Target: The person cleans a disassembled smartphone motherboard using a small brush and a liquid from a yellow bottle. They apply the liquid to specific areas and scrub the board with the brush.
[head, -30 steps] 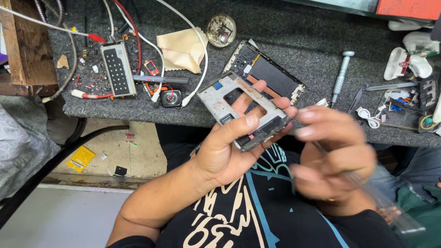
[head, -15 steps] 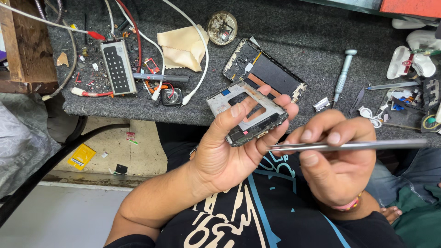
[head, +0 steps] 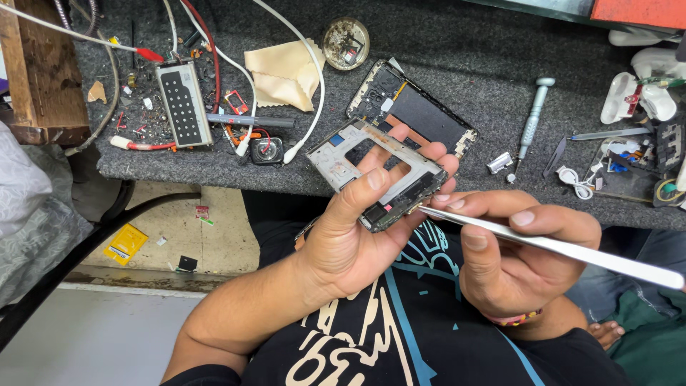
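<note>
My left hand (head: 357,236) grips a silver phone middle frame (head: 343,159) with cut-out windows, thumb pressed on its upper face, fingers showing through from behind. My right hand (head: 514,250) holds long steel tweezers (head: 572,250); their tip touches the frame's lower right edge near a dark connector strip. Both hands hover over my lap, just in front of the bench edge. Behind the frame, a black opened phone body (head: 421,111) lies flat on the grey mat (head: 464,50).
On the mat lie a small screwdriver (head: 532,121), a beige cloth (head: 286,71), a round dish of tiny parts (head: 346,43), a grey perforated block (head: 184,104), red and white cables, white earbud cases (head: 636,96) and a wooden block (head: 39,64) at left.
My right hand turned upright from a blur and brought the tweezers in, so their tip now meets the frame's edge. The left hand kept hold of the frame, tilting it slightly.
</note>
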